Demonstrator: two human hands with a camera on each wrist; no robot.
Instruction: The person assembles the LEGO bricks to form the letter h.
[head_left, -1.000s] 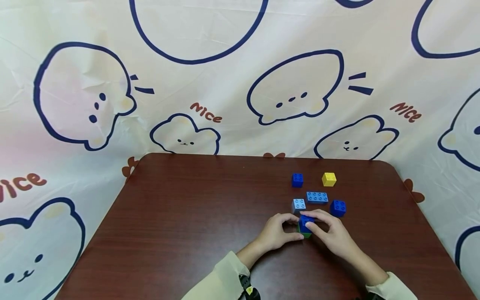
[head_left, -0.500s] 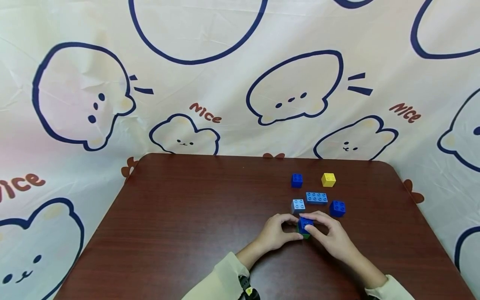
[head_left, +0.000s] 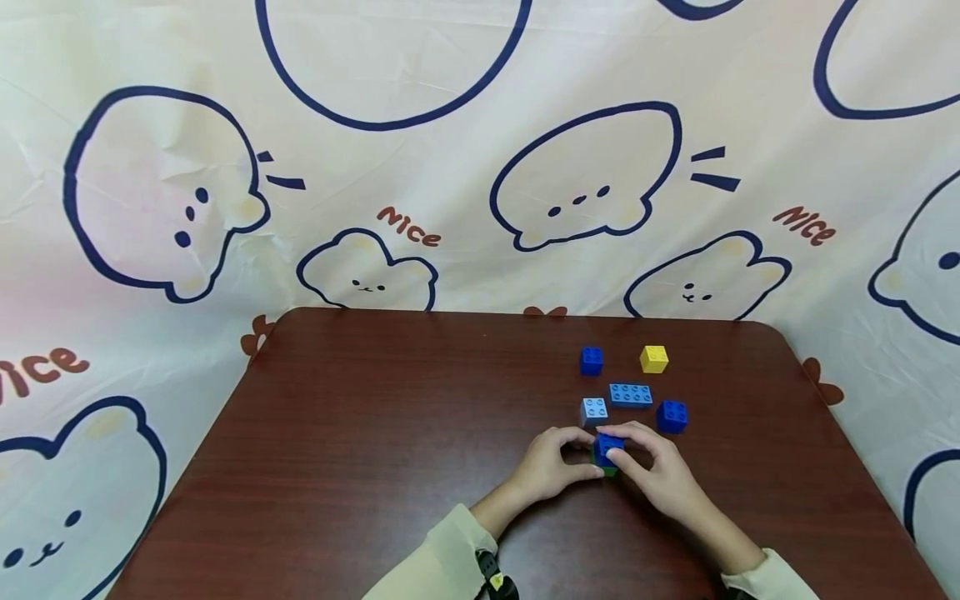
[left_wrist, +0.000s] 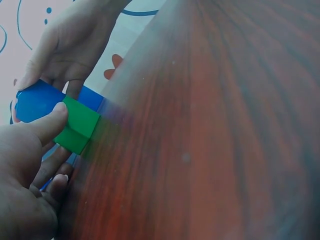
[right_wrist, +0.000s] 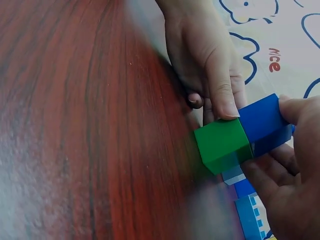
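Observation:
In the head view, both hands meet around two joined toy building bricks at the right of the table's middle. A dark blue brick (head_left: 608,448) sits on a green brick (right_wrist: 222,145), their faces nearly flush. My left hand (head_left: 549,464) pinches the green brick between thumb and fingers, its thumb close to the seam in the right wrist view. My right hand (head_left: 666,469) grips the blue brick, thumb on the near side and fingers behind. Fingers hide part of both bricks.
Just beyond the hands on the brown table (head_left: 375,433) lie a small light blue brick (head_left: 593,411), a long light blue brick (head_left: 630,396) and a dark blue brick (head_left: 672,417). Farther back are another dark blue brick (head_left: 591,362) and a yellow brick (head_left: 654,359). A printed cloth (head_left: 465,167) hangs behind.
The head view has shifted very slightly. Both hands keep their hold on the two stacked bricks, and the loose bricks stay in place.

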